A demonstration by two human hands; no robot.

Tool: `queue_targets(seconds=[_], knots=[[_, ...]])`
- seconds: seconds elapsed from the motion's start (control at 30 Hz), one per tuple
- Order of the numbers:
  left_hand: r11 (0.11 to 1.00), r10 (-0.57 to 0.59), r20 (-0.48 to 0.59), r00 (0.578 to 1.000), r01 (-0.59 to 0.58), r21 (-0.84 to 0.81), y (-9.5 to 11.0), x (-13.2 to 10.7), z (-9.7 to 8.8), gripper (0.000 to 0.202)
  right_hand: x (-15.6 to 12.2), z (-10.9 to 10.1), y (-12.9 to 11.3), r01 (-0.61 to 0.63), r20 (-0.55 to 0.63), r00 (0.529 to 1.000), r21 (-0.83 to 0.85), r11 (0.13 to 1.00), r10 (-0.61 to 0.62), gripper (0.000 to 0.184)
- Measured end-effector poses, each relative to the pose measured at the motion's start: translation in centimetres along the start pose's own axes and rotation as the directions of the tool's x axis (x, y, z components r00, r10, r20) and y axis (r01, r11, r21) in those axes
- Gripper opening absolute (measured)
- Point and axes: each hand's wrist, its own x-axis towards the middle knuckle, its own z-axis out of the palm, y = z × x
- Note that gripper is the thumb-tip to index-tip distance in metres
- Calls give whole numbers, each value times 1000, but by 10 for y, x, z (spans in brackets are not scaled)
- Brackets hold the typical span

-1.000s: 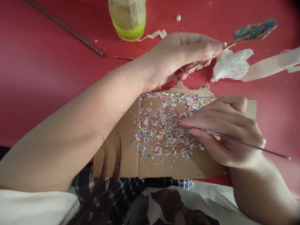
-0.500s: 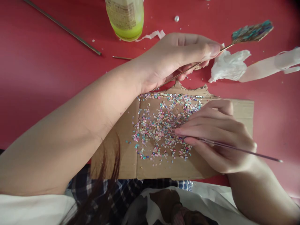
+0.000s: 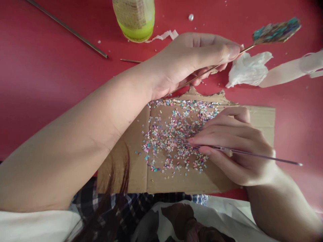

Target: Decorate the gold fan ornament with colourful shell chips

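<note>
My left hand [image 3: 202,57] pinches a thin gold-coloured metal stick between thumb and fingers, above the far edge of the cardboard. The stick's flat head [image 3: 276,32], coated in teal, purple and brownish chips, points to the upper right. My right hand [image 3: 234,144] is closed on slim purplish tweezers [image 3: 264,156]. Their fine tips reach into the loose pastel chips [image 3: 174,134] scattered over the cardboard sheet [image 3: 123,178]. I cannot make out whether a chip is between the tips.
A bottle of yellow-green liquid [image 3: 136,20] stands at the back of the red table. Crumpled white tissue [image 3: 248,70] and a white glue-bottle-like object [image 3: 287,72] lie right. A metal rod [image 3: 73,32], a pearl bead [image 3: 191,17] and a paper strip [image 3: 165,35] lie farther back.
The chip-covered head has shifted slightly up and right with my left hand. The rear end of the tweezers has risen a little; their tips stay among the chips.
</note>
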Motion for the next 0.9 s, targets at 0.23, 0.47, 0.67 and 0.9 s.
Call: queue_targets(seconds=[0.23, 0.47, 0.67, 0.9], knots=[[1000, -6, 8, 1000, 6, 9, 1, 1, -1, 23, 0, -1, 0, 5, 32, 999, 17, 1000, -6, 9], [999, -36, -2, 999, 36, -7, 2, 2, 0, 22, 1, 2, 2, -10, -69, 998, -56, 998, 6, 11], [999, -41, 3, 999, 41, -19, 4, 1, 0, 19, 1, 6, 1, -46, -27, 999, -75, 996, 44, 10], [999, -42, -11, 999, 42, -26, 5, 0, 2, 20, 0, 6, 2, -46, -78, 996, -69, 997, 41, 9]])
